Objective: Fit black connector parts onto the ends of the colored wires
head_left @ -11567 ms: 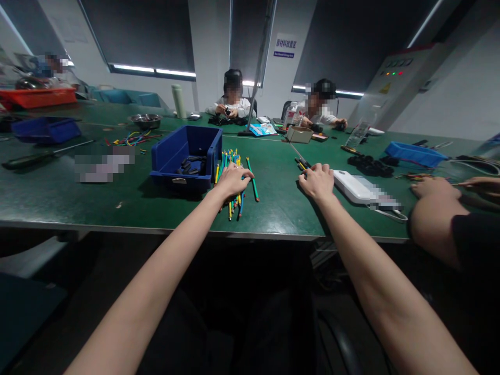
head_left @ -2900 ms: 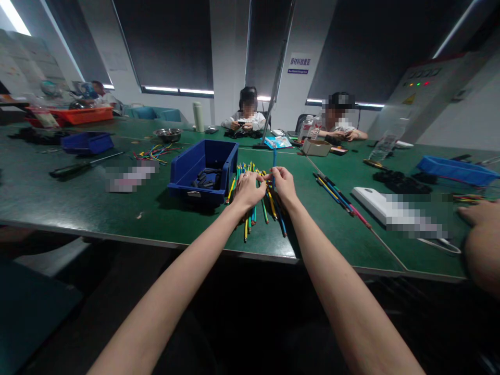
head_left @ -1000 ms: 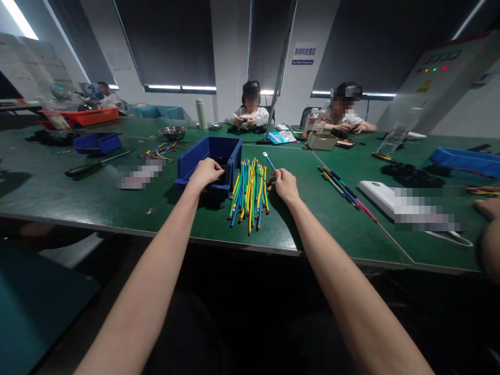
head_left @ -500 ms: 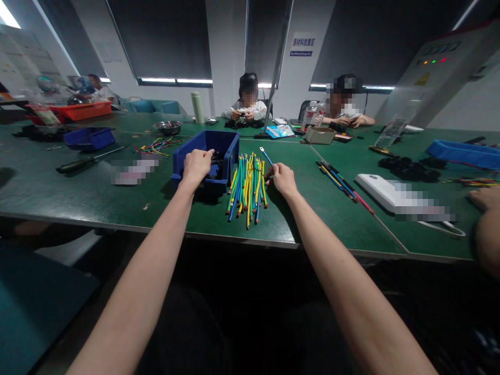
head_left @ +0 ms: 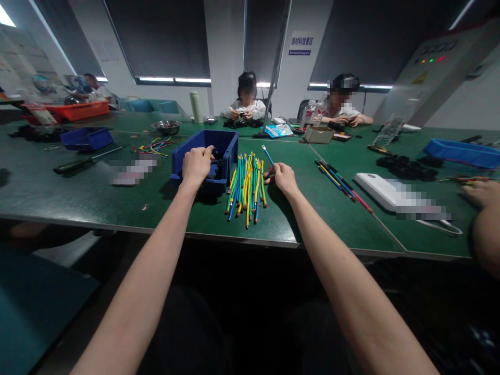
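Note:
My right hand (head_left: 285, 178) is closed on a short blue wire (head_left: 267, 154) with a metal ring terminal at its upper end. It is just right of a pile of short cut wires (head_left: 247, 187), yellow, green and blue, lying on the table. My left hand (head_left: 196, 167) reaches over the near left wall of a blue plastic bin (head_left: 230, 151). Its fingers curl together inside, above small dark parts (head_left: 219, 165); whatever they hold is hidden.
On the green table (head_left: 328, 229), more wires (head_left: 339, 179) and a white power bank (head_left: 375, 190) lie to the right. A screwdriver (head_left: 74, 165), a small blue bin (head_left: 86, 138) and a metal bowl (head_left: 166, 127) are at left. Co-workers sit opposite; another person's arm (head_left: 488, 219) is at right.
My left fingers have curled in slightly over the bin. My right hand keeps the blue wire in almost the same place. The co-worker's hand at far right has shifted a little left.

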A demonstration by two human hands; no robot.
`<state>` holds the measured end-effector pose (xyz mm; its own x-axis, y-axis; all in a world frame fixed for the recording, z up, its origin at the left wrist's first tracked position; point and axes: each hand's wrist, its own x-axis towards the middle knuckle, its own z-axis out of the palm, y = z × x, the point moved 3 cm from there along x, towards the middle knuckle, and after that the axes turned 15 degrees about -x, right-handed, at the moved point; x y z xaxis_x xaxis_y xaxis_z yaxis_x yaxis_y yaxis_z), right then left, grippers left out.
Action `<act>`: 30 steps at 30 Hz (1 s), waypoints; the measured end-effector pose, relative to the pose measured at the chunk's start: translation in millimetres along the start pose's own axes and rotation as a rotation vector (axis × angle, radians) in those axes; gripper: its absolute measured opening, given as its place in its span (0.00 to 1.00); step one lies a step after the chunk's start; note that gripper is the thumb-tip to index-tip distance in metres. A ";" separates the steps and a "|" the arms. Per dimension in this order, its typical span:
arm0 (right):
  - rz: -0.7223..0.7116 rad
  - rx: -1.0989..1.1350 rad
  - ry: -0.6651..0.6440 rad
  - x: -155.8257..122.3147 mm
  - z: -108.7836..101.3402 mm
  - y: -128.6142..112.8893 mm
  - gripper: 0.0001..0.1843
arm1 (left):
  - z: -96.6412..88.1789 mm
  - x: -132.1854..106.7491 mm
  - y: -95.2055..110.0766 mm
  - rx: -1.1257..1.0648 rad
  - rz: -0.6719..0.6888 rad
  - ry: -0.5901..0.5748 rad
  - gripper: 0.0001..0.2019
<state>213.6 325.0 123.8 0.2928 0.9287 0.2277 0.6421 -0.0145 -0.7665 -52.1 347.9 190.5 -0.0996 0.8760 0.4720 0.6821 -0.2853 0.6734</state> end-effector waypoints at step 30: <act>-0.180 -0.698 0.346 -18.1 -47.2 6.4 0.22 | 95.7 -59.9 52.8 -0.493 0.142 -0.423 0.17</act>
<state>245.9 290.6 143.1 0.2726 0.7726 0.5735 0.9620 -0.2108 -0.1733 59.2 317.5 143.3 0.3280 0.8653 0.3789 0.2465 -0.4656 0.8500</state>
